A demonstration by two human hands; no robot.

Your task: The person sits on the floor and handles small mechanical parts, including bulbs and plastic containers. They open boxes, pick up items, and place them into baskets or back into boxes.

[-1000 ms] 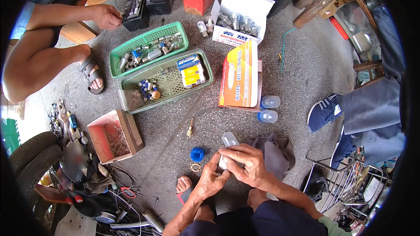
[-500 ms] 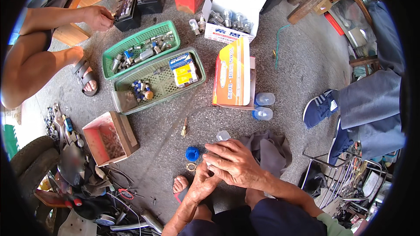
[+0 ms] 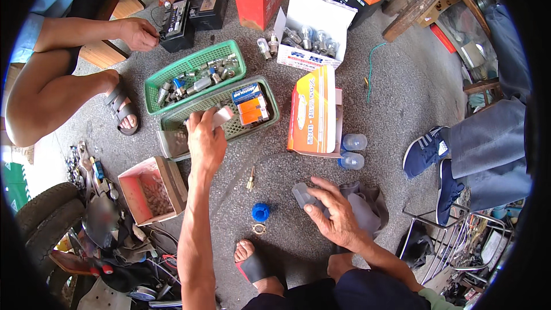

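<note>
My left hand [image 3: 205, 143] reaches over the near green basket [image 3: 270, 119], its fingers bent round a small pale carton [image 3: 222, 116] with an orange end. Beneath that hand, part of the basket's contents is hidden. Small boxes with orange ends [image 3: 252, 111] sit at the basket's right end. My right hand [image 3: 338, 218] hovers with thumb and fingers apart over a clear plastic case [image 3: 302, 194], which seems to lie on the ground; contact cannot be made out. Nearby are a blue round cap [image 3: 260, 212], a flat metal ring [image 3: 259, 229] and a brass-coloured bulb fitting [image 3: 251, 179].
A second green basket [image 3: 150, 89] holds bulbs and metal parts. Behind stand a white carton of bulbs [image 3: 284, 57], an orange carton [image 3: 310, 115] and batteries [image 3: 261, 0]. Another person's hands [image 3: 140, 34] work at a black battery [image 3: 178, 26]. A wooden box [image 3: 178, 186] stands left.
My hands were together near the ground in front of me. The left has moved forward and left to the basket with the carton; the right has opened and shifted slightly right.
</note>
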